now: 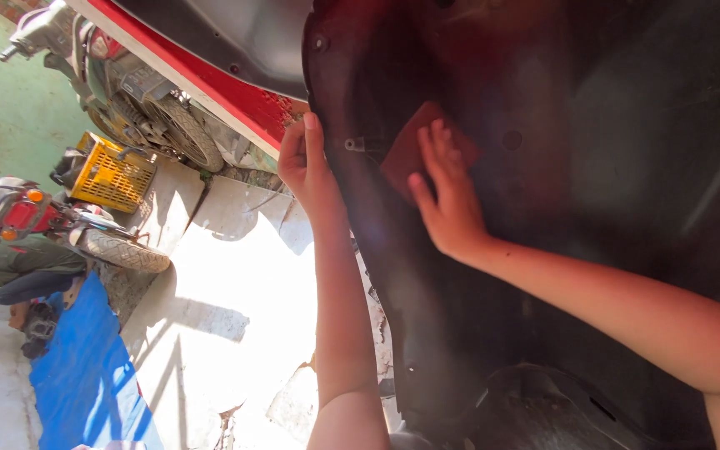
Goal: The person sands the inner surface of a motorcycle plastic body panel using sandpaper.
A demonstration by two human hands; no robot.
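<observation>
Your right hand pressed a reddish sheet of sandpaper flat against the dark body panel, fingers spread open over it, not closed around it. Your left hand gripped the left edge of the panel, fingers curled behind it. The panel looked dull and uneven, so I judge much of the sanding remained.

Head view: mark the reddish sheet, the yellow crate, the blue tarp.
reddish sheet [406, 146], head view, bare upper-left part beside the fingers.
yellow crate [110, 177], head view, middle of its latticed side.
blue tarp [85, 375], head view, sunlit middle.
</observation>
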